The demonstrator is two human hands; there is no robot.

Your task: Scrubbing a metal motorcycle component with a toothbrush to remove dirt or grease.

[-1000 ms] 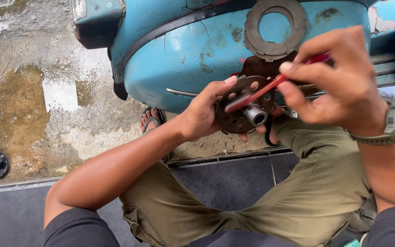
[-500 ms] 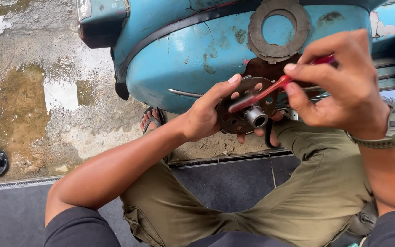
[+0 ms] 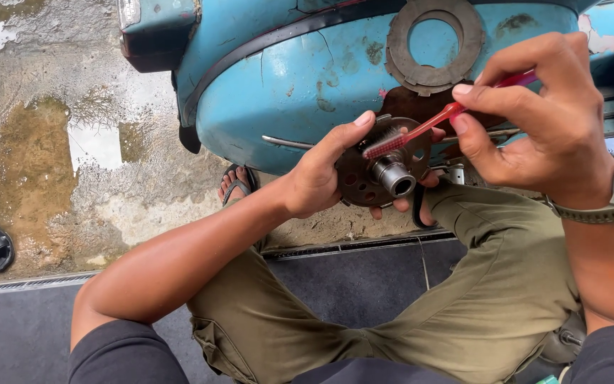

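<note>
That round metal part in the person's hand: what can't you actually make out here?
- Round metal part, head view: its back face and lower rim, covered by the left hand.
- Red toothbrush: handle end, hidden inside the right hand.
- Blue scooter body: cut off by the top edge.

Soft, bright daylight falls evenly with faint shadows, the sky glares white off the puddle (image 3: 94, 146) left of the sharp blue scooter (image 3: 300, 78), and the frame edges bend slightly.
</note>
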